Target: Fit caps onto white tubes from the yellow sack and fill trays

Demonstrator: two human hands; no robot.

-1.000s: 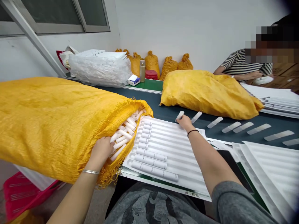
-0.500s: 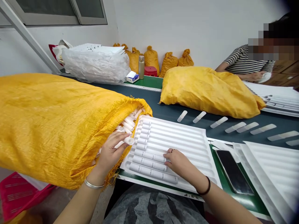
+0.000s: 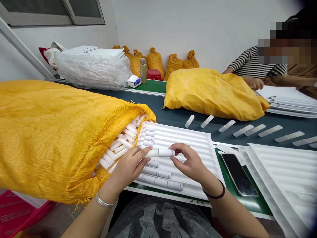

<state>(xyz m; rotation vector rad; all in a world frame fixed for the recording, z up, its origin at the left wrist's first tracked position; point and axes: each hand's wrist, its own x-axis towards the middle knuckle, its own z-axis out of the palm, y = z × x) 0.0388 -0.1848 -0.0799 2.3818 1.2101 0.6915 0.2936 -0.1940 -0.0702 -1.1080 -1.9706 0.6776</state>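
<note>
My left hand [image 3: 128,167] and my right hand [image 3: 189,162] meet over a white grooved tray [image 3: 198,142]. Between them they pinch white tube pieces [image 3: 159,153], the left holding one end and the right the other. It seems to be two short tubes end to end. Several finished white tubes [image 3: 158,172] lie in the tray's near grooves. Just left of my left hand, a large yellow woven sack [image 3: 54,135] lies open with many white tubes [image 3: 121,143] spilling from its mouth.
A dark conveyor belt [image 3: 173,115] carries a row of white tubes [image 3: 227,126] past a second yellow sack [image 3: 213,94]. A phone [image 3: 237,173] lies right of the tray, beside stacked empty trays [image 3: 284,172]. A person in a striped shirt [image 3: 255,64] works at far right.
My right hand came back from the belt to the tray. My left hand drew a tube out of the sack. Both hands now hold tube pieces together above the tray.
</note>
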